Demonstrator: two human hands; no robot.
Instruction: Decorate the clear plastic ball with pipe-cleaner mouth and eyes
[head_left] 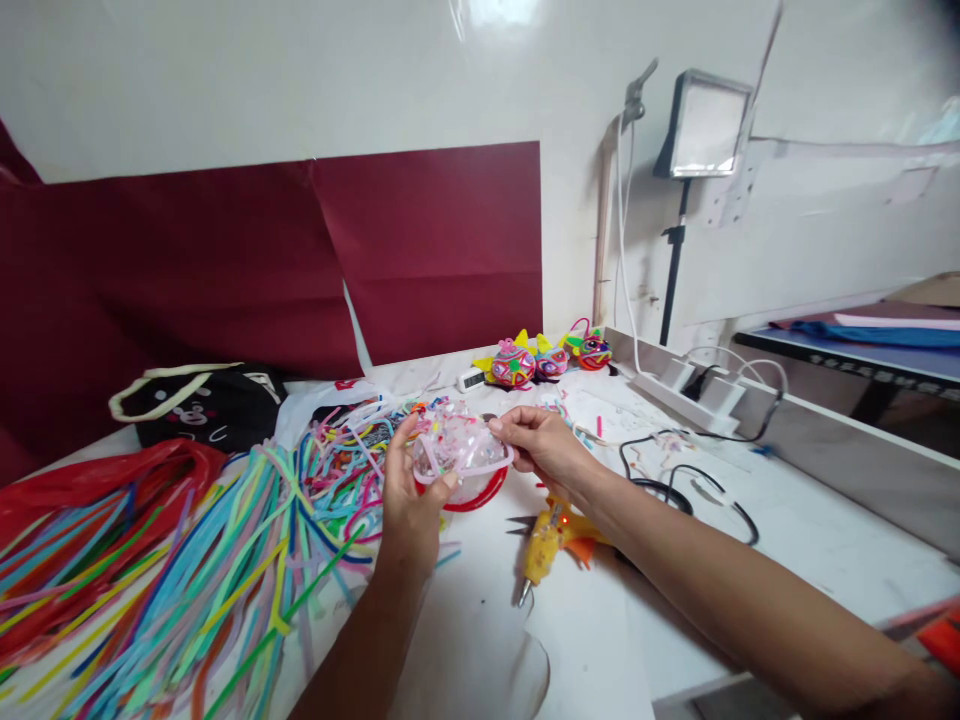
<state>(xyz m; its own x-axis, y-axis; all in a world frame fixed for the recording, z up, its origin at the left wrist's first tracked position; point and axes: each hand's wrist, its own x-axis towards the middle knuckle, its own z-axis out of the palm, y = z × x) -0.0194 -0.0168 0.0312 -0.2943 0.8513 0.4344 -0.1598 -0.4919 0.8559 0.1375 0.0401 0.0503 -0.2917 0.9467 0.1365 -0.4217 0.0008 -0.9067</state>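
Note:
My left hand (409,490) grips a clear plastic dome (459,448) ringed with a pink pipe cleaner, fingers curled round its left side. My right hand (536,440) pinches the pink strip at the dome's right rim. Below the dome lies a red ring (480,498) on the white table. A yellow glue gun (541,545) lies just under my right forearm, tip pointing toward me.
A big pile of coloured pipe cleaners (202,570) covers the left of the table (810,540). A black bag (202,405) sits behind it. Several finished colourful ornaments (547,358) stand at the back, with black cables (690,485), a power strip (694,395) and a lamp (705,125) to the right.

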